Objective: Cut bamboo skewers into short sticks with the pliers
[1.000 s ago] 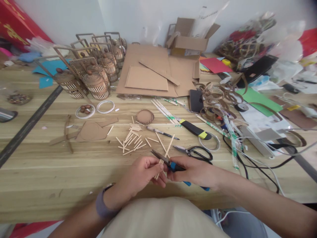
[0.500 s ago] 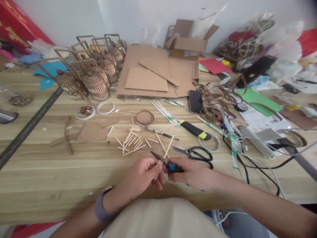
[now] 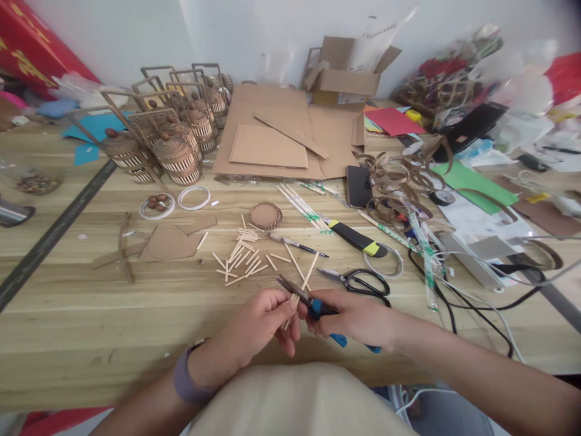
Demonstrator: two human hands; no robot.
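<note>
"Several short, pale sticks [image 3: 238, 257] lie loose on the worktop [image 3: 113, 327], left of and beyond the hands. Handling?"

"Judged light and dry, probably wood: stiff lengthwise, easily snapped across. Likely to roll, so best picked up singly, pinched at mid-length."

"Next rightward, the left hand [image 3: 261, 318]?"

"Thumb and fingers pinched together on the held sticks [image 3: 311, 269], no gap at the grip. Count unclear; the fingers cover part. One long end slants up and away past the tool."

"Quality of hold?"

"Sound, in my judgement. Gripping close beside the tool should limit bending; farther off, the slender lengths could flex or split. Light pressure ought to suffice."

"Then the pliers [image 3: 316, 307]?"

"Dark nose pointing left, lying across the held sticks. Whether the jaws bite the wood, cannot tell. Presumably far heavier than the sticks; the blue handles are the place to hold."

"And the right hand [image 3: 356, 318]?"

"Fingers curled round those handles, whose lower ends show below the palm, apart from each other. Black-handled scissors [image 3: 368, 284] lie just beyond, untouched."
</note>
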